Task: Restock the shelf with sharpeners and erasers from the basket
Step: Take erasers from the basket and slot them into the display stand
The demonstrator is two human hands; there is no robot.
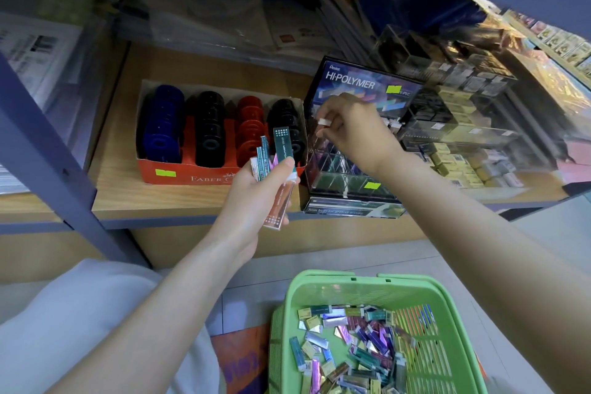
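Restocking erasers: left hand [256, 198] grip clasps several slim erasers [282, 144]; right hand [355, 133] grip pinches a single eraser [323, 122] above the display box [351, 174], probably needing a free slot.

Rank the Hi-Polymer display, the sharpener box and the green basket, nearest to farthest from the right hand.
1. Hi-Polymer display: directly under the right hand, on the shelf.
2. Sharpener box: just left of the display, same shelf.
3. Green basket: well below the shelf.

Stationery shop: stocked retail shelf [116, 171]
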